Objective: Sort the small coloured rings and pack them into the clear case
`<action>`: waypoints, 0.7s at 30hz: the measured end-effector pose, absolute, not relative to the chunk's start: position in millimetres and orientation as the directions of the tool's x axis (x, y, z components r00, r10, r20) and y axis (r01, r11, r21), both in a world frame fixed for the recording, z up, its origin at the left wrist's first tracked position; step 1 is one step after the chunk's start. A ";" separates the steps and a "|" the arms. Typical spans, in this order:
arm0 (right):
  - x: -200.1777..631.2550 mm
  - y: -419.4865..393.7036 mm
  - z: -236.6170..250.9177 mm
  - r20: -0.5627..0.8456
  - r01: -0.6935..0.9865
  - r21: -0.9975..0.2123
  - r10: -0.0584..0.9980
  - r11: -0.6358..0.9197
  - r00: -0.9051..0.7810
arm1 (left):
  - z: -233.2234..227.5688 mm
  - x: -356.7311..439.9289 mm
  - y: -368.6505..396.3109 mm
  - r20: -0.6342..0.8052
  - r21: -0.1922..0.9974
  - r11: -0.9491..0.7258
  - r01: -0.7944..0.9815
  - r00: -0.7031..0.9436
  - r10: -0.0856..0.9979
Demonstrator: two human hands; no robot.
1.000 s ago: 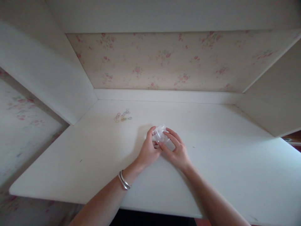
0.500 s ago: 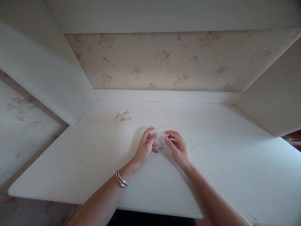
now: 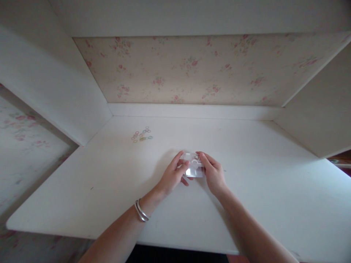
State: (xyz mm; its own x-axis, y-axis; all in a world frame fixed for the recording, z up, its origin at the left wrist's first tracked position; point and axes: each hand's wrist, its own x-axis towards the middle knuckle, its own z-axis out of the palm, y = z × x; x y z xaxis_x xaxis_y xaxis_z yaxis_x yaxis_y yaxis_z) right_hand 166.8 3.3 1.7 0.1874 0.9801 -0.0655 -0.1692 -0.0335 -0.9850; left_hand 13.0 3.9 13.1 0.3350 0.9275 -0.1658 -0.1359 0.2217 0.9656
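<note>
Between my two hands is a small clear plastic box, with a pale round mark or catch near its middle. My left hand grips its left side, thumb on the upper face and fingers underneath. At the right edge, my right hand holds it with the thumb near the top corner. Some small reddish-brown shape shows by the right thumb, too small to name. Beyond the hands to the left, several thin coloured rings, like small elastic bands, lie in a loose cluster.
The white desktop has a raised back strip and side panels left and right. Floral wallpaper covers the wall behind. A short dark thread-like bit lies on the left part of the desk.
The clear box has turned so its flat face shows more plainly and has shifted slightly right. My right thumb has moved onto its upper right corner. The rings lie unchanged.
</note>
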 end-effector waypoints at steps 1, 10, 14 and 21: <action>167.5 4.1 1.9 -0.065 -0.195 -0.980 0.976 -0.024 0.208 | 13.1 12.9 4.0 -0.167 0.966 0.224 -0.131 0.347 0.923; 168.0 4.5 1.9 -0.150 -0.328 -0.936 0.988 -0.130 0.035 | 14.8 10.4 5.9 -0.157 0.983 0.182 -0.033 0.375 0.914; 165.5 -0.2 8.8 -0.091 -0.267 -0.956 0.989 -0.120 -0.119 | 19.1 8.4 7.6 -0.142 0.982 0.175 -0.077 0.318 0.937; 171.1 4.3 5.8 -0.025 -0.215 -0.976 0.998 -0.038 -0.066 | 13.5 12.0 9.9 -0.189 0.970 0.228 -0.079 0.340 0.921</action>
State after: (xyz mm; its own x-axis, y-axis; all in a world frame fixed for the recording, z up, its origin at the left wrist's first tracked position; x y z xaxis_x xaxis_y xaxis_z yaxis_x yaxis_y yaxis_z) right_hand 171.1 4.3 5.8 -0.0657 0.9975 -0.0248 -0.2148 -0.0384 -0.9759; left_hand 12.0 9.9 13.5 0.3396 0.9214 -0.1891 -0.0787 0.2282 0.9704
